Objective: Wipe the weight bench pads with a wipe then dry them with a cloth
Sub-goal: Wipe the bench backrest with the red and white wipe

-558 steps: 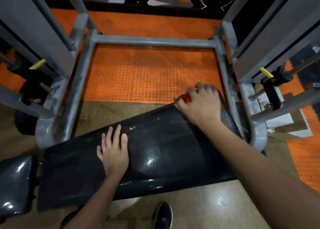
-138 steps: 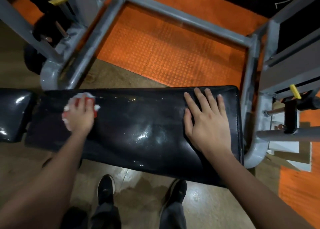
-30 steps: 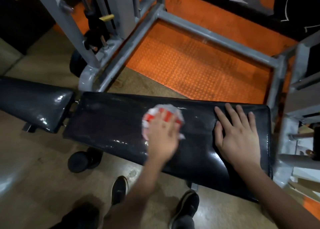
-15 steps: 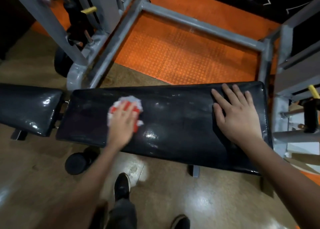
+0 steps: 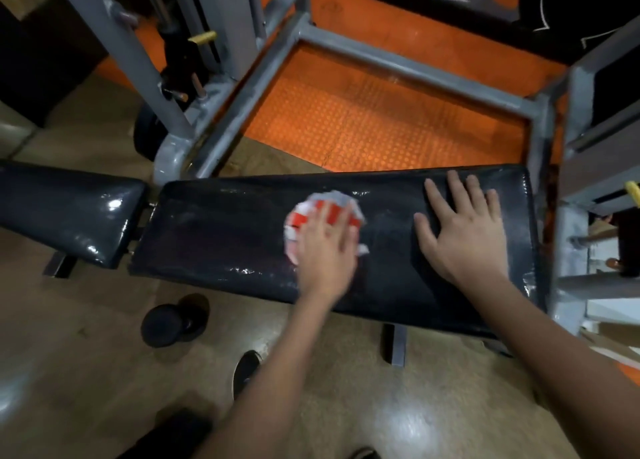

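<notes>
Tan polished flooring (image 5: 86, 372) fills the near part of the view, and an orange studded mat (image 5: 381, 126) is seen beyond it, enclosed by a grey steel rack frame (image 5: 408, 60). Across the middle, a long black back pad (image 5: 225, 236) of a weight bench is laid out, glossy with wet highlights, and a shorter black seat pad (image 5: 69, 209) is set just beside its left end, separated by a narrow gap. A red and white wipe (image 5: 308, 212) is pressed flat against the back pad near its centre by the left hand (image 5: 327, 250), whose fingers are laid straight over it; the outline of this hand is blurred. The right hand (image 5: 464, 230) is spread flat, palm down, on the right part of the same pad, well apart from the wipe, with the fingers fanned toward the far edge. A dark round dumbbell (image 5: 173, 320) is seen on the floor below the pad's left half, and a black shoe (image 5: 247, 368) is visible near it. A yellow-tipped pin (image 5: 202, 37) is fitted on the left upright of the rack.
</notes>
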Demonstrator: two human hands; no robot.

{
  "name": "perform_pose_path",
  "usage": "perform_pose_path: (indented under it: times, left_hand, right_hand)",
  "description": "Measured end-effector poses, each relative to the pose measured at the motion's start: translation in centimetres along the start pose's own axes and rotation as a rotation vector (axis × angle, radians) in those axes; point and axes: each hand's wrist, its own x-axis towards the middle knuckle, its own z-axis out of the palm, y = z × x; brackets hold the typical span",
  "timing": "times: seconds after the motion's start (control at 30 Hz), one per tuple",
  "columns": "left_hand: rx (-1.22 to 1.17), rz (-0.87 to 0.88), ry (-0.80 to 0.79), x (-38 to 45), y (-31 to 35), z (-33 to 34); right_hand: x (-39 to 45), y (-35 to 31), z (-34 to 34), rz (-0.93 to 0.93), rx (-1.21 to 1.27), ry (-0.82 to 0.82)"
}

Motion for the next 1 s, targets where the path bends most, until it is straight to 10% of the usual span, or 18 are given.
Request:
perform_pose_path:
  times: [0.37, 0.67, 0.77, 1.0]
  left_hand:
    - [-0.009, 0.261, -0.123, -3.6, 0.7, -1.2]
    - [0.204, -0.335, 0.089, 2.6, -26.0, -6.2]
    - [0.180, -0.534, 0.232, 3.8, -23.3, -5.6]
    - [-0.040, -0.052, -0.001, -2.1, -1.3, -1.4]
  right_hand:
    - [-1.3, -0.5, 0.5, -0.020, -0.036, 0.015]
    - [-1.0, -0.5, 1.4, -0.038, -0.056, 0.077]
    - [-0.9, -0.8, 1.0, -0.035, -0.045, 0.071]
    - [-1.2, -1.5, -0.2, -0.005, -0.034, 0.009]
